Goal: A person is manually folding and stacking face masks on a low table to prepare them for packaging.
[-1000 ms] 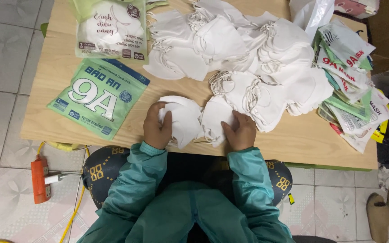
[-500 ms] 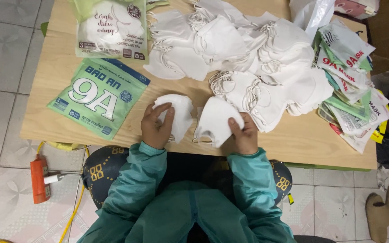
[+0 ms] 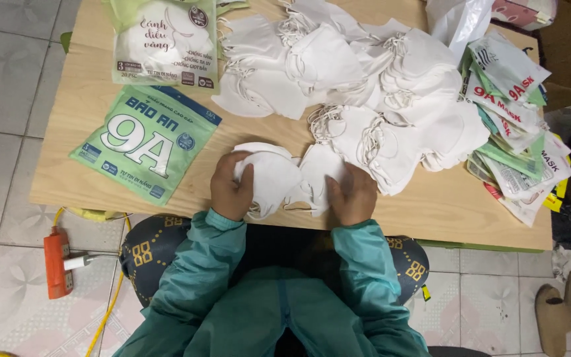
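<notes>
My left hand (image 3: 231, 187) grips a small stack of white face masks (image 3: 273, 173) at the near edge of the wooden table (image 3: 87, 106). Beside it, my right hand (image 3: 351, 196) presses flat on another white mask (image 3: 318, 173) lying against the stack. Behind them, a large heap of loose white masks (image 3: 371, 86) with elastic ear loops covers the middle and back of the table.
A flat green mask packet (image 3: 145, 142) lies at the left, with a filled green packet (image 3: 166, 41) behind it. A pile of empty packets (image 3: 513, 125) sits at the right edge. An orange power strip (image 3: 57, 261) lies on the tiled floor at left, slippers (image 3: 566, 314) at right.
My right hand lifted a mask off the table half a second ago and has now laid it flat against the stack. My left hand stayed on the stack.
</notes>
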